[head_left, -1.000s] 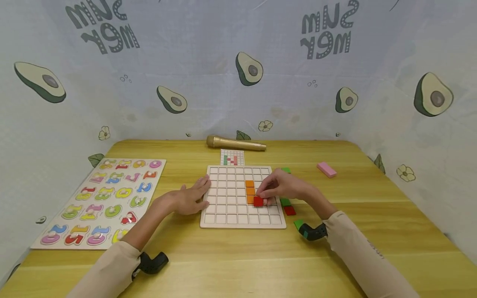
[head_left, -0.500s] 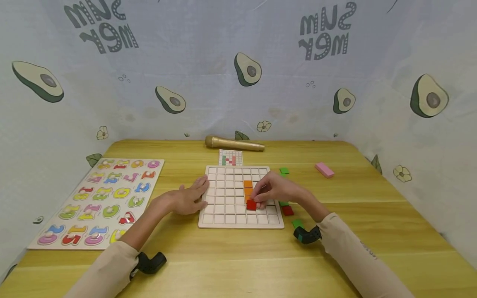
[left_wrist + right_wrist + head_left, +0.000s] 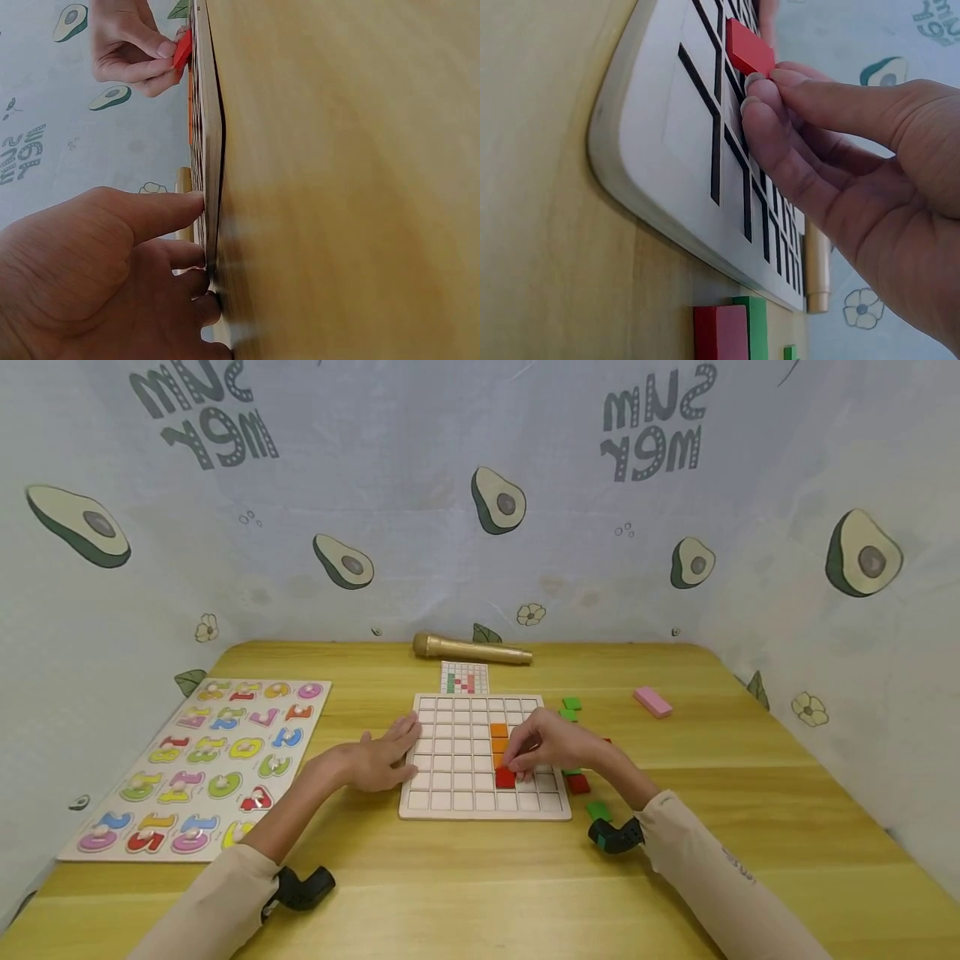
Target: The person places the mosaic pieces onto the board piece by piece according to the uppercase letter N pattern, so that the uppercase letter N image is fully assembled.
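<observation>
In the head view, the red tile (image 3: 506,777) sits at the near end of the orange tiles (image 3: 498,737) on the grid board (image 3: 450,804); square-faced, it shows no long axis. The right hand (image 3: 550,742), the nearer one, pinches it from the right; the left hand (image 3: 377,764) rests, fingers extended, on the board's left edge.

The left wrist view shows the tile tilted to the board's face.

In the right wrist view, thumb and fingertips grip one end.

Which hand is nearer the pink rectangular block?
Right. The right hand is left of the pink block, over the pale gridded wooden board; the left hand is farther, at that board's left edge.
</observation>
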### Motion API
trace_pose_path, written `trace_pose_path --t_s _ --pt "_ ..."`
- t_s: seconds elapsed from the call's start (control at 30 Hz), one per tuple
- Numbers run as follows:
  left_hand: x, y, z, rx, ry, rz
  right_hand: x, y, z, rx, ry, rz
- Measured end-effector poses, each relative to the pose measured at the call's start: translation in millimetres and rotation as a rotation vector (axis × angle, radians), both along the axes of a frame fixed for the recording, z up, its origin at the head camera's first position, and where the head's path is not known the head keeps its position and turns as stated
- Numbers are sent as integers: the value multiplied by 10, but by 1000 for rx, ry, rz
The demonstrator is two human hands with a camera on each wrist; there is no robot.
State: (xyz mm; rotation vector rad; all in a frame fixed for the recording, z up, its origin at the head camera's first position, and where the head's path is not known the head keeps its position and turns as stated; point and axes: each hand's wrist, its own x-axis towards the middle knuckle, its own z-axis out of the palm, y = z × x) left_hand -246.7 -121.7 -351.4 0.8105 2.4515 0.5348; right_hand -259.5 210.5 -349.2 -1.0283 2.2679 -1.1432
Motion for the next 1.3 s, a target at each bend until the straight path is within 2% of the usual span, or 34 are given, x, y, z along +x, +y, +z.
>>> trace_pose_path --t_s 0.27,0.47,0.6,0.87,1.13,1.3 --pt "9 7 24 -8 -13 -4 14 -15 -2 26 30 3" --pt "-11 31 52 -2 5 4 11 -11 54 45 82 -24" --pt "-5 40 42 -2 -5 -5 21 -14 32 69 98 -33" --pt "31 -8 29 10 -17 -1 53 -54 19 54 109 -20" --pt "16 -24 38 25 -10 -8 60 -62 24 47 91 -53" --pt "17 -6 33 20 -9 -16 66 -35 12 45 77 -44"
